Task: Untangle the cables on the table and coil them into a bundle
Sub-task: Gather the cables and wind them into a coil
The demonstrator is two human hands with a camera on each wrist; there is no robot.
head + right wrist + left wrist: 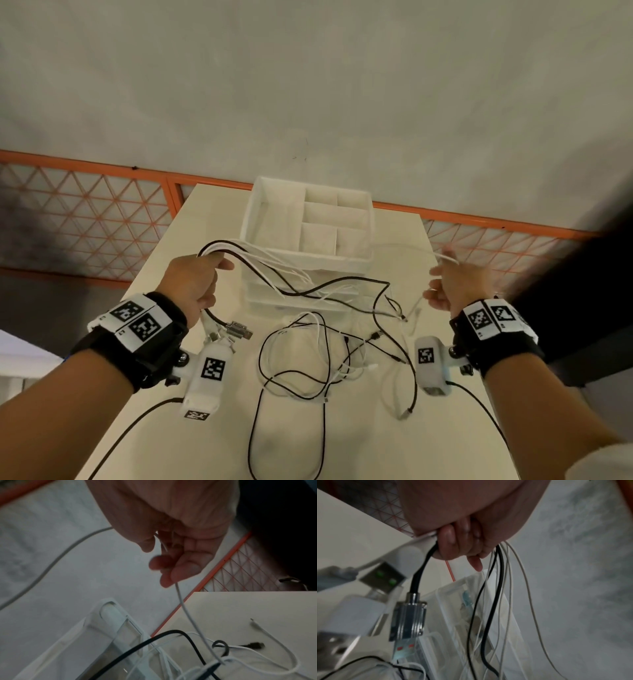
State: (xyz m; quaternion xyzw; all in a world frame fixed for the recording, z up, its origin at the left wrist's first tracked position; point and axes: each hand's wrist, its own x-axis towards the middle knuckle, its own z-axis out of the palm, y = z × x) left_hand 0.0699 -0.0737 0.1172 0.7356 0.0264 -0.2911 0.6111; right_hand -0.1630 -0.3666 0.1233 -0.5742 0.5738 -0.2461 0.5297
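Left hand point(195, 284) is gripping a gathered bunch of cables point(274, 270) in a closed fist above the desk point(394, 445), near its left edge. From the top of the fist the black and white strands are arching rightward and sagging across the front of a white divided organizer box point(308, 219) that is standing toward the far edge. Below the fist a thick black lead is hanging down, ending in a metal connector point(410, 619) pointing at the desk (its face is blurred in the left wrist view).

Right hand point(455, 284), raised near the right edge, is pinching one thin white cable point(190, 620) between thumb and curled fingers; it is running leftward toward the box and also dropping down to the desk. The remaining cables are lying in loose overlapping loops at the middle of the desk, long loops stretching toward the near edge. Where individual strands cross is hard to make out.
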